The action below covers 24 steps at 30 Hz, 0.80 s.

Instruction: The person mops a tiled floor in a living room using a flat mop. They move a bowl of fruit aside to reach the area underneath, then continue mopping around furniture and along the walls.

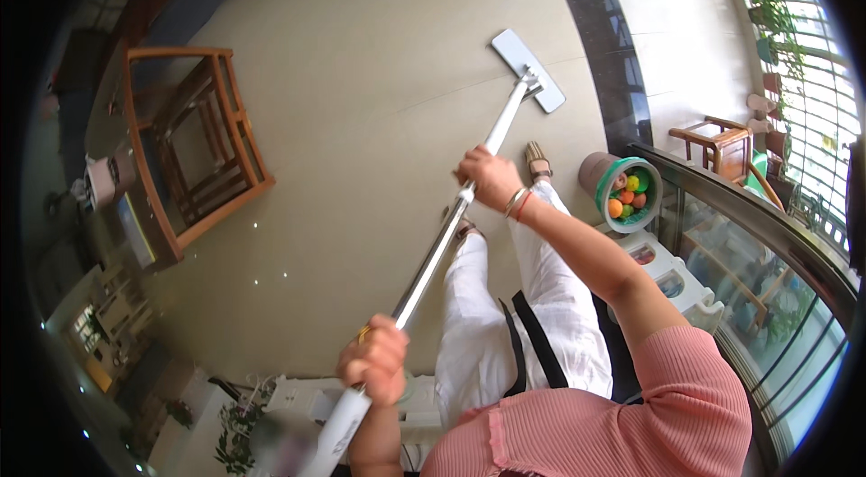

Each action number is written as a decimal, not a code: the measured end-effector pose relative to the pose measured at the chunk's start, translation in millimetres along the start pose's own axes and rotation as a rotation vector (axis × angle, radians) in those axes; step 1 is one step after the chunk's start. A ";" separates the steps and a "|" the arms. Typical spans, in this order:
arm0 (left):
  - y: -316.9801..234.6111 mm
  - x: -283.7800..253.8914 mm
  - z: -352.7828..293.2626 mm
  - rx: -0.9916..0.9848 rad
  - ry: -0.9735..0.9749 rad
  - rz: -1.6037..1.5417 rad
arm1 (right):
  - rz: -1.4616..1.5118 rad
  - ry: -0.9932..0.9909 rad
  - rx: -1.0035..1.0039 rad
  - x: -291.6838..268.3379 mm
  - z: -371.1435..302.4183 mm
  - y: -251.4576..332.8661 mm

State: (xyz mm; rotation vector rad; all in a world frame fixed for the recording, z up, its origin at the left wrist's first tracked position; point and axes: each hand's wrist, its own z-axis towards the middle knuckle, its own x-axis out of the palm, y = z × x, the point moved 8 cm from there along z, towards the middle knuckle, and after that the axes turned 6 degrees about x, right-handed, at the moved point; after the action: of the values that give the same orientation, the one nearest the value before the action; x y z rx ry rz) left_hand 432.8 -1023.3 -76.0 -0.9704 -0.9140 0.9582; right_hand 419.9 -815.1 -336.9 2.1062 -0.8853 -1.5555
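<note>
A flat mop (433, 265) with a long white and silver pole slants from the lower left up to the right. Its grey rectangular head (545, 94) lies on the beige tiled floor ahead of my feet. My left hand (373, 361) is wrapped round the upper pole, just above the white end grip. Farther down the pole, my right hand (490, 177) is closed round it near a joint, with bracelets on the wrist. What the undersides of my fingers do is hidden.
A bin of colourful round fruit-like things (648, 222) stands right of my feet, beside a glass railing (722, 197). A wooden-framed table (207, 211) is at left. A dark floor strip (606, 26), a small wooden stool (717, 145) and potted plants (769, 15) lie right.
</note>
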 end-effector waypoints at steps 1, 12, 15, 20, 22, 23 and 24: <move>19.5 30.3 16.6 0.004 0.061 -0.043 | 0.000 -0.066 0.040 -24.2 8.8 -30.0; 181.6 282.7 170.0 0.097 0.510 -0.201 | 0.022 -0.472 0.068 -236.5 125.2 -283.5; 220.4 318.4 204.3 0.096 0.469 -0.190 | 0.003 -0.425 0.087 -271.2 167.3 -329.0; 272.5 372.6 250.4 0.182 0.491 -0.183 | -0.106 -0.410 0.045 -326.9 229.9 -390.1; 275.4 376.8 246.7 0.168 0.430 -0.158 | -0.135 -0.311 0.081 -325.9 237.8 -394.2; 275.5 370.9 243.3 0.158 0.361 -0.149 | -0.142 -0.270 0.080 -322.1 237.3 -390.3; 273.5 362.0 239.3 0.148 0.329 -0.148 | -0.144 -0.244 0.061 -315.7 236.9 -382.6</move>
State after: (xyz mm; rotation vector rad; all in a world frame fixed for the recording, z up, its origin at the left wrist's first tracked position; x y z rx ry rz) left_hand 258.5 -555.8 -194.8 -0.8889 -0.6201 0.7042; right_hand 236.4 -305.1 -428.9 2.0925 -0.8868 -1.9138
